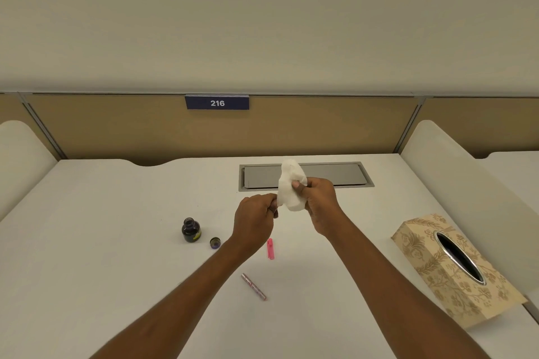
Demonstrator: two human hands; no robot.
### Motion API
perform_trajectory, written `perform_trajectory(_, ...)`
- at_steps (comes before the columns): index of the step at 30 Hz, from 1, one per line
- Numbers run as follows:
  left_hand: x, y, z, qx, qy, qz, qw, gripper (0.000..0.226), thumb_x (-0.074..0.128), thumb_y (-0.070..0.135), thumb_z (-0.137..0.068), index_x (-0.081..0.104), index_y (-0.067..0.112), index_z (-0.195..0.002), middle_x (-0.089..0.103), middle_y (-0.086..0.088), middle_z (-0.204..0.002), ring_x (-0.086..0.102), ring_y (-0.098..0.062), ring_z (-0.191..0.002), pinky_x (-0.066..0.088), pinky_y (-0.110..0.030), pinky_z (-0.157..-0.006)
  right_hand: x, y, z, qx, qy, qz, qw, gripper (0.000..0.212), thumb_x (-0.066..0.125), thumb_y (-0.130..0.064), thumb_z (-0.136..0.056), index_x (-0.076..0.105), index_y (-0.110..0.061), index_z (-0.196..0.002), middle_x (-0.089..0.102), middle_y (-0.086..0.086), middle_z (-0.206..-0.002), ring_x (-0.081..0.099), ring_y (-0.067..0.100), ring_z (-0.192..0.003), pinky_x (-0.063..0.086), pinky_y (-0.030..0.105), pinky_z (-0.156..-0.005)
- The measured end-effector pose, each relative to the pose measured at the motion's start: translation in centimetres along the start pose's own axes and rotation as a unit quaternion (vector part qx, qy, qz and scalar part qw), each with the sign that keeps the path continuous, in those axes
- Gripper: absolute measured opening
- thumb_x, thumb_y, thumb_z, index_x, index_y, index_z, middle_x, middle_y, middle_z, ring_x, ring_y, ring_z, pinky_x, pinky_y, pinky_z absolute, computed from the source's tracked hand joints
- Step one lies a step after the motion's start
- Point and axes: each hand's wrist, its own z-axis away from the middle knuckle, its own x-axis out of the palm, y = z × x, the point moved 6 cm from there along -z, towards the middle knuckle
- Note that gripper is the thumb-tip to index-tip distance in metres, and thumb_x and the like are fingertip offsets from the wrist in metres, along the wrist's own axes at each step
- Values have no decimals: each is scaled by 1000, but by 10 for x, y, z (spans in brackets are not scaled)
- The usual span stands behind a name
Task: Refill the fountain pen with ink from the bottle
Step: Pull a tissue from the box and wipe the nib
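Note:
I hold a crumpled white tissue [290, 188] above the middle of the desk. My right hand [319, 201] grips it from the right, thumb pressed on its front. My left hand [255, 217] is closed, its fingertips pinching the tissue's lower left edge; anything inside the tissue is hidden. The dark ink bottle [191, 230] stands open on the desk to the left of my left hand, its cap [215, 242] lying beside it. A pink pen cap [270, 248] lies below my hands, and a pink-and-silver pen barrel [253, 286] lies nearer to me.
A patterned beige tissue box [431, 265] sits at the right of the white desk [102, 242]. A grey cable hatch [329, 175] is set into the desk behind my hands. A tan partition with a "216" sign [217, 102] closes the back.

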Motion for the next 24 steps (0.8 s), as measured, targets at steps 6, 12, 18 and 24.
perform_trajectory(6, 2, 2, -1, 2, -27, 26, 999, 25, 40, 5, -79, 62, 6, -67, 65, -10, -64, 50, -19, -57, 33, -25, -55, 19, -5, 7, -45, -87, 37, 994, 12, 67, 5, -78, 69, 0, -89, 68, 15, -84, 65, 28, -78, 54, 38, -71)
perform_trajectory(12, 0, 0, 1, -15, -41, 24, 999, 26, 47, -2, -88, 63, 6, -68, 59, 1, -61, 47, -11, -54, 35, -18, -54, 17, -6, 7, -29, -51, 49, 997, 6, 66, 1, -81, 65, 7, -84, 61, 11, -72, 52, 20, -59, 41, 24, -49)
perform_trajectory(18, 0, 1, -2, -9, -48, -9, 999, 24, 44, -7, -81, 60, 5, -68, 68, -12, -69, 55, -22, -62, 36, -24, -57, 18, 5, 11, -1, 1, -22, 1000, 9, 65, 1, -81, 66, -4, -74, 59, 10, -69, 46, 22, -62, 36, 28, -53)
perform_trajectory(24, 0, 2, -7, -2, -53, -18, 998, 26, 46, 2, -90, 63, 7, -70, 67, -8, -68, 52, -17, -60, 37, -25, -60, 16, 9, 11, 10, 66, -43, 997, 12, 65, 2, -80, 67, -6, -71, 60, 12, -70, 47, 22, -59, 35, 27, -49)
